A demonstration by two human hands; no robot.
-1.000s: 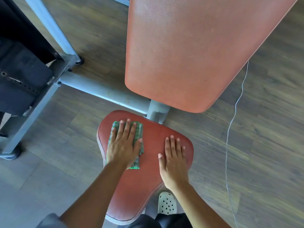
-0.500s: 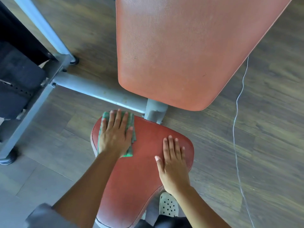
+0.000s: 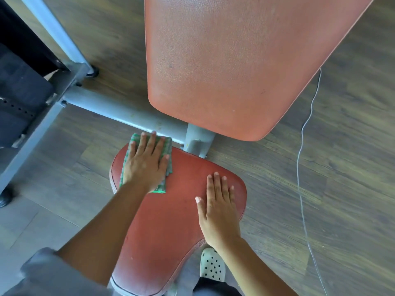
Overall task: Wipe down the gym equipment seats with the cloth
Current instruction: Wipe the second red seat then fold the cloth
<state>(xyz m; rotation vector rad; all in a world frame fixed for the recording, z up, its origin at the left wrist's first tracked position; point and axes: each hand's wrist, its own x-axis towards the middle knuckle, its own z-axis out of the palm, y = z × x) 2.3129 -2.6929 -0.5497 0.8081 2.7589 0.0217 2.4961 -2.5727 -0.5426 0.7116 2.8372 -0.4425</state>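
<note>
A person's left hand point(image 3: 145, 165) presses a folded green cloth point(image 3: 169, 146) flat onto the far left corner of a red seat point(image 3: 166, 231). The fingers are straight and spread, and none curls round the fabric. The cloth lies under the palm, with its edges showing past the fingertips and beside the wrist. Whether its far edge overhangs the seat's rim cannot be told.

The right hand point(image 3: 218, 204) rests flat and relaxed on bare vinyl to the right of the cloth, apart from it. It holds nothing and appears to steady the pad. Just beyond the left fingertips runs a grey tube point(image 3: 128, 112) of the frame. Further on and to the right rises the large red backrest point(image 3: 235, 60). A white cord point(image 3: 299, 167) trails across the wood floor well to the right of the right hand, and a perforated white shoe point(image 3: 211, 268) shows just beneath that wrist.

The job looks to be under way but far from finished. No sheen or streak marks which parts of the seat are wiped, so its progress is unclear. The patch under the right hand and the narrow end nearest the person likely remain. The backrest, which has a few small dark specks, seems yet to be done.
</note>
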